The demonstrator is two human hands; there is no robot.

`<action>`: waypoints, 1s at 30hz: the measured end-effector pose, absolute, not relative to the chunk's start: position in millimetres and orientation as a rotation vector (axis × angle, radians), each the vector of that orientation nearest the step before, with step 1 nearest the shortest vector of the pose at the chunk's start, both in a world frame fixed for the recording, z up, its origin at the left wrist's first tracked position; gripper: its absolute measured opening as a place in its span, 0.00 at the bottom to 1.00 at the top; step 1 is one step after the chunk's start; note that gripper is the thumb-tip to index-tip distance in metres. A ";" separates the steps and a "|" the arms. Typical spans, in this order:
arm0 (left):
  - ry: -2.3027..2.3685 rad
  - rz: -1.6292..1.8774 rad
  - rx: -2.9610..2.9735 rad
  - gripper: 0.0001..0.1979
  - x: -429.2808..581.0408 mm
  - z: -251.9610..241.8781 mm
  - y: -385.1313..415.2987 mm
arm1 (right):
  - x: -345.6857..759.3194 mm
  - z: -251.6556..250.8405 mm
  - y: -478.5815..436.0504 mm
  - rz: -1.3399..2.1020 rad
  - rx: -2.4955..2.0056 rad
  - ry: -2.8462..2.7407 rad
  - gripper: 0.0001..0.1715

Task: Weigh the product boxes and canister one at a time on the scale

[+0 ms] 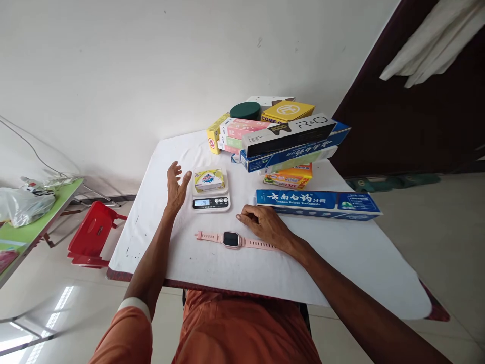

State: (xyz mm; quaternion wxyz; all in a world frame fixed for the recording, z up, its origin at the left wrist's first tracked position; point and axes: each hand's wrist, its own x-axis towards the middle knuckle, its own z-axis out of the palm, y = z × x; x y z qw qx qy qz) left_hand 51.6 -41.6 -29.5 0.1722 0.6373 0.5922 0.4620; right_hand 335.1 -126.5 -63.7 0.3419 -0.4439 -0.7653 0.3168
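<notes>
A small white scale [228, 188] with a lit display lies on the white-covered table [189, 263]. On its pan rests a yellow and white soap box [209, 180]. My left hand [176, 186] is just left of the scale, fingers apart and holding nothing. Right of the scale, my right hand [261, 221] rests on the cloth with fingers curled; whether anything is under them is hidden. A pink-strapped watch [231, 239] lies flat in front of the scale, its right strap end by my right wrist. Beyond that hand is a long blue toothpaste box [318, 203].
Stacked boxes stand at the back right, among them a black and white box [290, 134], a yellow box [288, 110] and a green round lid [245, 110]. A red chair [93, 232] and green table [49, 202] are at left.
</notes>
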 end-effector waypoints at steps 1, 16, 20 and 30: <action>1.651 1.292 1.855 0.39 52.8 -28.7 -41.4 | 335.1 -63.7 -126.4 0.824 -1.155 -1.988 0.18; 1.501 0.574 2.413 0.24 55.6 4.5 -14.0 | 335.8 -63.6 -127.3 0.807 -1.160 -1.977 0.18; 1.775 0.759 2.237 0.25 18.9 11.3 32.0 | 335.3 -65.3 -126.3 0.805 -1.160 -1.974 0.18; 2.337 0.731 1.675 0.24 -40.1 -12.3 100.7 | 333.5 -61.9 -126.9 0.816 -1.210 -1.979 0.17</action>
